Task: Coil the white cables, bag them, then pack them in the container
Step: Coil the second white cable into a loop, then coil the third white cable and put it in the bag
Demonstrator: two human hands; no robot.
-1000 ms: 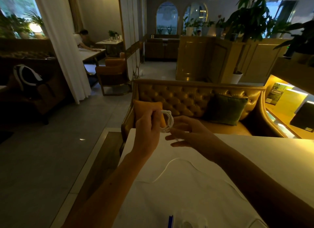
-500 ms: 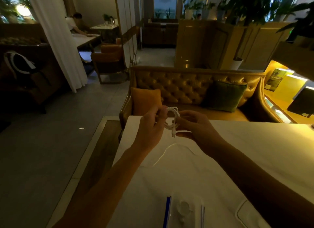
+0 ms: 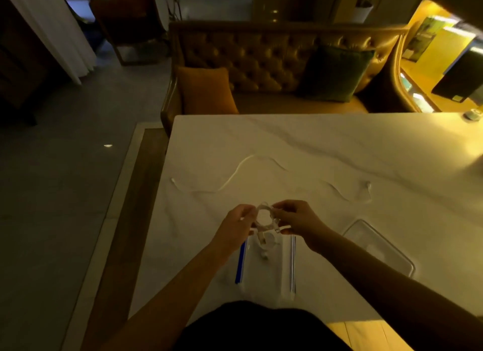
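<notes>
A small coil of white cable point(image 3: 264, 218) hangs between my hands above the table, its plug end dangling below. My left hand point(image 3: 233, 226) pinches the coil's left side and my right hand point(image 3: 298, 219) pinches its right side. Under the coil lies a clear zip bag point(image 3: 266, 272) with a blue strip on its left edge; it holds what looks like another small white cable. A second white cable point(image 3: 235, 171) lies uncoiled across the white marble table point(image 3: 339, 146). A clear plastic container point(image 3: 379, 246) sits to the right of my right hand.
A tufted gold sofa point(image 3: 261, 55) with an orange cushion point(image 3: 206, 91) and a green cushion point(image 3: 337, 73) stands behind the table's far edge. The floor drops away left of the table. A small dark object point(image 3: 471, 115) sits at the table's far right corner.
The view has tilted down from the room to the table. Both hands have lowered the coiled cable from chest height to just above the zip bag.
</notes>
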